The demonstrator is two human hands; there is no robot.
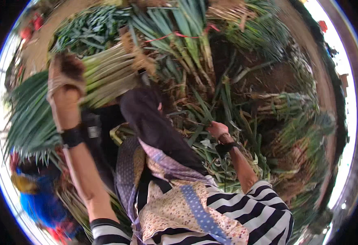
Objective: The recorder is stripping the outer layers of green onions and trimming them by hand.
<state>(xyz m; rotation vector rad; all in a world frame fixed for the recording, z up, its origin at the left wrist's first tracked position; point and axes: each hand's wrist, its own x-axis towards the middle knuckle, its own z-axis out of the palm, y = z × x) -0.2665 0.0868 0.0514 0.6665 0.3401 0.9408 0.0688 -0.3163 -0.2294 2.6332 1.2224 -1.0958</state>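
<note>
A thick bundle of long green onions [109, 71] lies at the upper left, pale stems toward the middle and green leaves fanning left. My left hand [68, 67] is over this bundle where the stems turn into leaves; motion smears its fingers, so its grip cannot be made out. A dark band circles that wrist. Lower and to the right, my right hand [217, 129] is closed, its fingertips at the end of a green leaf [204, 108]. Loose leaves and trimmings [211, 157] lie around and below it.
Upright green onions tied with red string [187, 38] stand ahead. A heap of cut green leaves [91, 30] is at the far left, and more bunches [264, 36] lie at the far right. Blue plastic [44, 206] sits at the lower left. Dark-clothed knee [146, 108] rises between my arms.
</note>
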